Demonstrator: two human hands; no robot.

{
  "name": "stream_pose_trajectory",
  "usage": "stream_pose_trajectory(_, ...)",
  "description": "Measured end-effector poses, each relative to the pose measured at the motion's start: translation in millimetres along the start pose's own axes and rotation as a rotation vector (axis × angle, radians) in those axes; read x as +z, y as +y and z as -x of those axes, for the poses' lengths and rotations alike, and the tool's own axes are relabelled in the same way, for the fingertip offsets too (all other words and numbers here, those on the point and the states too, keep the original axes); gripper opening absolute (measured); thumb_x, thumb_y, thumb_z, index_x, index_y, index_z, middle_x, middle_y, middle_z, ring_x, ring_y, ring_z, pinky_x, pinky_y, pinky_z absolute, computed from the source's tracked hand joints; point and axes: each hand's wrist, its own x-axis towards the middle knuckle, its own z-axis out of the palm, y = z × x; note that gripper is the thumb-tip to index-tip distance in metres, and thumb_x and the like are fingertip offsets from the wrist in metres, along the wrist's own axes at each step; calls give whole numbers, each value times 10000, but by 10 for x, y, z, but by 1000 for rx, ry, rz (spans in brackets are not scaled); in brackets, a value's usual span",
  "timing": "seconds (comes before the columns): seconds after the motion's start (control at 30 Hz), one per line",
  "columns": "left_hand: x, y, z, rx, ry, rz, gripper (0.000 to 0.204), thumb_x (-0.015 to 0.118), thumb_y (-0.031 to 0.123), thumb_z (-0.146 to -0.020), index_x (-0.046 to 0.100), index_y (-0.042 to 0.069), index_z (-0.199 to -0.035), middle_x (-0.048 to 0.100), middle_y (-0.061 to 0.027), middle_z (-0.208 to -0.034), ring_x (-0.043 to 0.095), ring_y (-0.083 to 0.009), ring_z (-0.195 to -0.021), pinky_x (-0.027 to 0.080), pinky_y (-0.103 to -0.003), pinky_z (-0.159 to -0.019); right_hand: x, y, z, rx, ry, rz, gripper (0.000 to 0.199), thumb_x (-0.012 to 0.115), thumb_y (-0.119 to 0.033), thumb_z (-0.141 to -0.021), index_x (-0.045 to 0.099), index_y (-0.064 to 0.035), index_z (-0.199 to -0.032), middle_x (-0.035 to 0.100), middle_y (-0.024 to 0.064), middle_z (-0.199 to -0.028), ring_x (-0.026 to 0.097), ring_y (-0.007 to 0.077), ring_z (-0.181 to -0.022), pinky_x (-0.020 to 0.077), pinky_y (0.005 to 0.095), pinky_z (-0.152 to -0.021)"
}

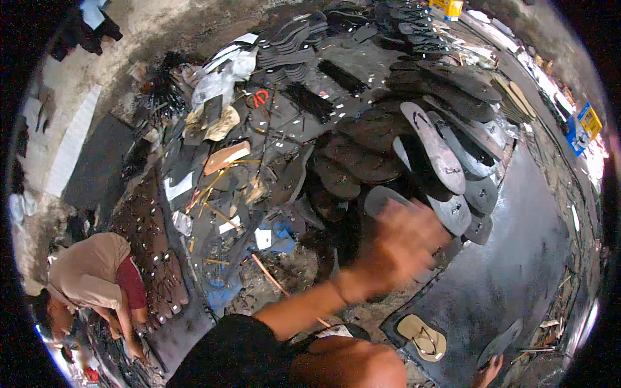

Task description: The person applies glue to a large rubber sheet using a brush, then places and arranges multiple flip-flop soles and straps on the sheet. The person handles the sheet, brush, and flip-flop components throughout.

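My left hand (411,249) reaches across the middle, smeared by motion, so its fingers cannot be made out. Beneath and beside it lie a grey sole (380,198) and a heap of dark soles (362,152). Grey flip-flops (435,145) are stacked just beyond it. At the lower right edge, my right hand (493,370) is closed on the near end of a dark grey sole (502,341), and only part of that hand shows. A beige flip-flop with dark straps (424,338) lies to its left on the dark board (504,258).
Another person (97,271) bends over rows of brown flip-flops (152,252) at the left. Red-handled scissors (259,99), an orange-brown block (226,157), a blue cloth (278,236) and scraps litter the middle. More soles (291,48) are stacked at the back. A yellow-and-blue box (584,129) stands at the right.
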Motion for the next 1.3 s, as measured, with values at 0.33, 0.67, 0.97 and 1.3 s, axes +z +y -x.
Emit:
stream_pose_trajectory(0.33,-1735,-1804,446,-696,-126,-495,421,618,223,-925,562,7,-1282,645,-245,-1181,607,-415,-1108,481,-452,-954,152,2194,296,174,475,373,554,550,-413,-984,552,11,-1340,602,234,-1264,631,355,-1031,522,439,-842)
stream_pose_trajectory(0.67,-2249,-1032,1226,-517,158,-768,436,531,77,-985,467,-37,-1401,487,-223,-1438,485,-361,-1318,391,-418,-1080,3,-1351,-218,-433,356,312,391,586,-162,-978,530,29,-1315,564,191,-1306,525,313,-1225,411,395,-1041)
stream_pose_trajectory(0.97,-1915,-613,2979,-941,-267,-676,782,700,201,-840,315,1,-1491,303,-224,-1533,291,-394,-1412,244,-486,-1163,1847,-4101,611,-1237,-554,259,371,701,-83,-747,622,-64,-1109,595,144,-1131,572,344,-1040,474,437,-902)
stream_pose_trajectory(1.3,-744,-1282,1886,-785,42,-509,687,617,291,-897,356,-24,-1450,349,-252,-1497,288,-414,-1414,227,-487,-1154,3701,-4916,1566,-1675,-461,269,484,583,-163,-849,543,-76,-1323,527,119,-1307,495,286,-1240,410,416,-1036)
